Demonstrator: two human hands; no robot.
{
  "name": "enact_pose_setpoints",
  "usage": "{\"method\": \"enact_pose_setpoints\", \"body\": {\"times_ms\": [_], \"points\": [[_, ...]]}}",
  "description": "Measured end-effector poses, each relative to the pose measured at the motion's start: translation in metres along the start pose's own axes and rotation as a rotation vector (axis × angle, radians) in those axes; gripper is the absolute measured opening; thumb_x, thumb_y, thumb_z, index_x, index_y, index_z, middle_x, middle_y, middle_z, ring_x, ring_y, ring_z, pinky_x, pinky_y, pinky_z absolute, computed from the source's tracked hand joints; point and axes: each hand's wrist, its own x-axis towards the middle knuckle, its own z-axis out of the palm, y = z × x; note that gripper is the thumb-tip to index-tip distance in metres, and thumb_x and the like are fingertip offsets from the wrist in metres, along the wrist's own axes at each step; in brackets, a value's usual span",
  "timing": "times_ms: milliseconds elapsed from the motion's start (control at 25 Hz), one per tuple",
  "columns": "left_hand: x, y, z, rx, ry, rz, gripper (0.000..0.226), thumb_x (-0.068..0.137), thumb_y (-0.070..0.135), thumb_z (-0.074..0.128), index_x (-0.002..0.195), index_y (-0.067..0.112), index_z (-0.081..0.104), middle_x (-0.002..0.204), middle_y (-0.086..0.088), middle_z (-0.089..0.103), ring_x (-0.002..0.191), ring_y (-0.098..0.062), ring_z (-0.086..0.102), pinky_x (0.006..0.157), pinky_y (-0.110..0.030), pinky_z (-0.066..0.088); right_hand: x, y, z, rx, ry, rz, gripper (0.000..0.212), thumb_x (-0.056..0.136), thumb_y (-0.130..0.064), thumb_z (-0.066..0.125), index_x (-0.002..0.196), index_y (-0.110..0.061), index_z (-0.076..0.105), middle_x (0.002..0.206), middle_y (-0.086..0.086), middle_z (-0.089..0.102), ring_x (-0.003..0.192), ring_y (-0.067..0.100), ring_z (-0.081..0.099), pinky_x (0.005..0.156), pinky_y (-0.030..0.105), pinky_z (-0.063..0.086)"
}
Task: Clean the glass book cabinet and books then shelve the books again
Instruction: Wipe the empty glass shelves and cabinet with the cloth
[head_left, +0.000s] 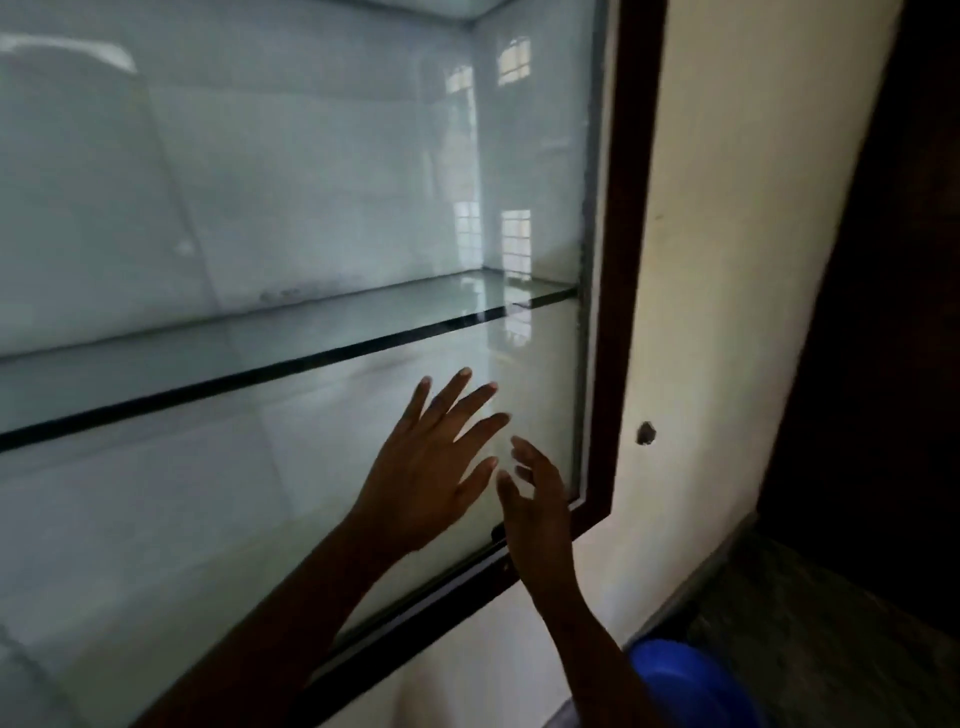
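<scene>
Left hand (426, 467), right hand (535, 499), fingers spread, holding nothing, by lower corner of cabinet frame (626, 260)

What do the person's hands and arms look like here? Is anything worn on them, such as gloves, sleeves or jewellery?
Both the left hand and the right hand are bare: no gloves, rings or bracelets show. No watch or sleeve shows anywhere within the frame. The right hand is a little blurred, so small details there are uncertain.
</scene>
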Motion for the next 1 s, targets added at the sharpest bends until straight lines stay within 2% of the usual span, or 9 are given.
{"method": "enact_pose_setpoints", "body": {"times_ms": [120, 320, 440, 520, 600, 680, 840, 920, 1000], "points": [[-0.081, 0.012, -0.030, -0.128, 0.116, -0.275, 0.054, 0.097, 0.053, 0.018, 0.133, 0.025, 0.048, 0.147, 0.000, 0.040, 0.140, -0.015, 0.025, 0.111, -0.046, 0.023, -0.027, -0.031, 0.008, 0.029, -0.335, -0.079, 0.044, 0.085, -0.052, 0.046, 0.121, -0.028, 0.054, 0.119, -0.016, 0.056, 0.105, -0.003, 0.053, 0.079, 0.009, 0.044], [-0.207, 0.031, -0.073, -0.232, 0.428, -0.769, 0.053, 0.090, 0.064, 0.031, 0.137, 0.041, 0.036, 0.146, 0.027, 0.030, 0.138, 0.003, 0.023, 0.109, -0.026, 0.025, -0.070, -0.068, 0.061, 0.142, -0.785, -0.091, 0.023, 0.091, -0.019, 0.059, 0.111, -0.029, 0.058, 0.106, -0.015, 0.065, 0.097, -0.008, 0.058, 0.075, 0.004, 0.042], [-0.257, 0.033, -0.069, -0.163, 0.619, -0.972, 0.054, 0.091, 0.058, 0.036, 0.139, 0.033, 0.036, 0.149, 0.012, 0.032, 0.140, -0.007, 0.026, 0.111, -0.021, 0.026, -0.092, -0.083, 0.099, 0.151, -0.900, -0.220, 0.022, 0.089, -0.016, 0.061, 0.107, -0.030, 0.060, 0.105, -0.011, 0.066, 0.097, -0.006, 0.059, 0.079, 0.006, 0.044], [-0.285, 0.023, -0.064, -0.110, 0.711, -1.135, 0.056, 0.091, 0.055, 0.037, 0.140, 0.028, 0.036, 0.151, 0.006, 0.029, 0.141, -0.011, 0.025, 0.112, -0.025, 0.024, -0.108, -0.095, 0.127, 0.114, -0.984, -0.459, 0.021, 0.090, -0.023, 0.056, 0.110, -0.027, 0.062, 0.109, -0.013, 0.063, 0.103, -0.004, 0.056, 0.086, 0.010, 0.044], [-0.317, 0.010, -0.064, -0.093, 0.823, -1.285, 0.062, 0.090, 0.060, 0.034, 0.142, 0.025, 0.032, 0.151, 0.003, 0.028, 0.140, -0.011, 0.024, 0.111, -0.014, 0.019, -0.125, -0.115, 0.157, 0.060, -1.087, -0.747, 0.027, 0.090, -0.026, 0.050, 0.113, -0.022, 0.063, 0.112, -0.009, 0.062, 0.107, 0.000, 0.053, 0.092, 0.011, 0.040], [-0.353, -0.005, -0.071, -0.121, 0.989, -1.395, 0.058, 0.092, 0.053, 0.037, 0.142, 0.024, 0.029, 0.150, 0.003, 0.028, 0.136, -0.003, 0.025, 0.106, -0.003, 0.017, -0.144, -0.136, 0.192, 0.053, -1.164, -1.020, 0.030, 0.087, -0.023, 0.050, 0.114, -0.019, 0.063, 0.115, -0.003, 0.062, 0.110, 0.006, 0.049, 0.095, 0.015, 0.036], [-0.440, -0.048, -0.104, -0.068, 1.282, -1.536, 0.045, 0.099, 0.019, 0.041, 0.142, 0.009, 0.032, 0.144, 0.001, 0.031, 0.126, 0.005, 0.028, 0.095, 0.005, 0.019, -0.203, -0.170, 0.289, -0.007, -1.129, -1.612, 0.043, 0.073, -0.020, 0.067, 0.116, -0.017, 0.062, 0.128, 0.003, 0.058, 0.122, 0.018, 0.047, 0.108, 0.034, 0.028], [-0.489, -0.074, -0.120, -0.072, 1.406, -1.567, 0.044, 0.100, 0.017, 0.038, 0.142, 0.006, 0.033, 0.143, 0.001, 0.034, 0.129, -0.001, 0.030, 0.091, 0.008, 0.022, -0.245, -0.188, 0.345, -0.091, -1.104, -1.842, 0.049, 0.067, -0.021, 0.072, 0.115, -0.016, 0.064, 0.129, 0.007, 0.058, 0.122, 0.024, 0.051, 0.109, 0.043, 0.028], [-0.542, -0.100, -0.131, -0.081, 1.500, -1.630, 0.044, 0.101, 0.018, 0.037, 0.144, 0.006, 0.032, 0.146, -0.004, 0.035, 0.129, -0.005, 0.031, 0.090, 0.007, 0.023, -0.289, -0.207, 0.397, -0.235, -1.082, -1.965, 0.053, 0.060, -0.022, 0.077, 0.111, -0.015, 0.066, 0.124, 0.008, 0.061, 0.118, 0.025, 0.055, 0.104, 0.047, 0.036]]}}
